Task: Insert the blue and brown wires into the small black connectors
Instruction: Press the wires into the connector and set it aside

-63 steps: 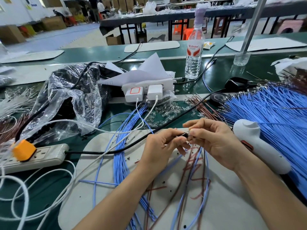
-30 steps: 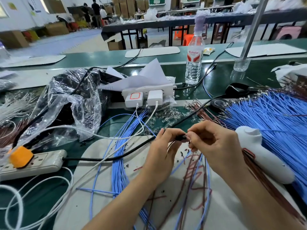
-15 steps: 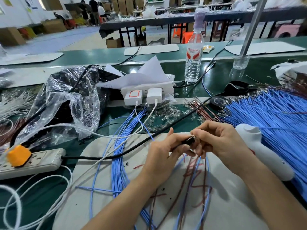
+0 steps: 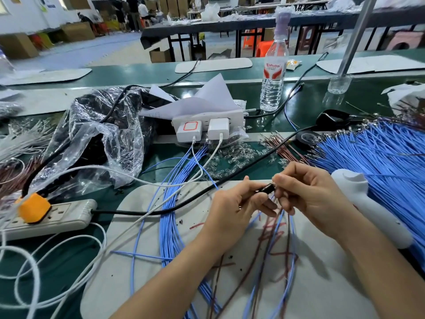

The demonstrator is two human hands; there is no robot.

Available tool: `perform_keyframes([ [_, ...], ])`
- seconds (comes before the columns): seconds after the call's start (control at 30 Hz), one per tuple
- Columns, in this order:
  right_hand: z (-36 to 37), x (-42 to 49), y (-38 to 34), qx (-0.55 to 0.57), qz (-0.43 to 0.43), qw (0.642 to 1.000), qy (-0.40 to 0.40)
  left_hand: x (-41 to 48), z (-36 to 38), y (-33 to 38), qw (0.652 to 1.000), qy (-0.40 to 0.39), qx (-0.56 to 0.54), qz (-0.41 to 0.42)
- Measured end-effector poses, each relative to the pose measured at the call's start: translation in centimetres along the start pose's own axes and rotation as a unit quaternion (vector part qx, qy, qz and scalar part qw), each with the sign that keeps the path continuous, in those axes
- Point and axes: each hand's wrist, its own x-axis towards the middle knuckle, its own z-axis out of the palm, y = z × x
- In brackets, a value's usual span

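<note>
My left hand and my right hand meet over the grey work mat. Between their fingertips sits a small black connector, pinched by the left thumb and fingers from the left. My right fingers pinch at its right end, where thin wires go in. Blue wires and brown wires hang from the hands down across the mat. Whether a wire end is seated inside the connector is hidden by my fingers.
A big fan of blue wires lies at the right, with a white tool on it. A black cable crosses the mat to a power strip. Clear small parts, chargers, a plastic bag and a bottle stand behind.
Both hands stayed together on the connector, shifting slightly up and right. The right fingers have re-gripped at its right end, and the connector now shows more between the hands.
</note>
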Motion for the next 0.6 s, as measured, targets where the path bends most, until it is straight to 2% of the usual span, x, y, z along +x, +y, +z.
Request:
perform_keyframes([
  [0.2, 0.58, 0.09, 0.95, 0.083, 0.037, 0.996, 0.003, -0.07, -0.07, -0.31, 0.999, 0.03, 0.035, 0.007],
  [0.4, 0.24, 0.05, 0.97, 0.045, 0.033, 0.998, -0.019, -0.12, -0.25, -0.32, 0.998, 0.023, 0.054, 0.025],
  [0.6, -0.04, 0.05, 0.75, 0.068, 0.042, 0.995, -0.066, -0.23, -0.13, -0.45, 0.993, 0.041, 0.095, 0.06],
])
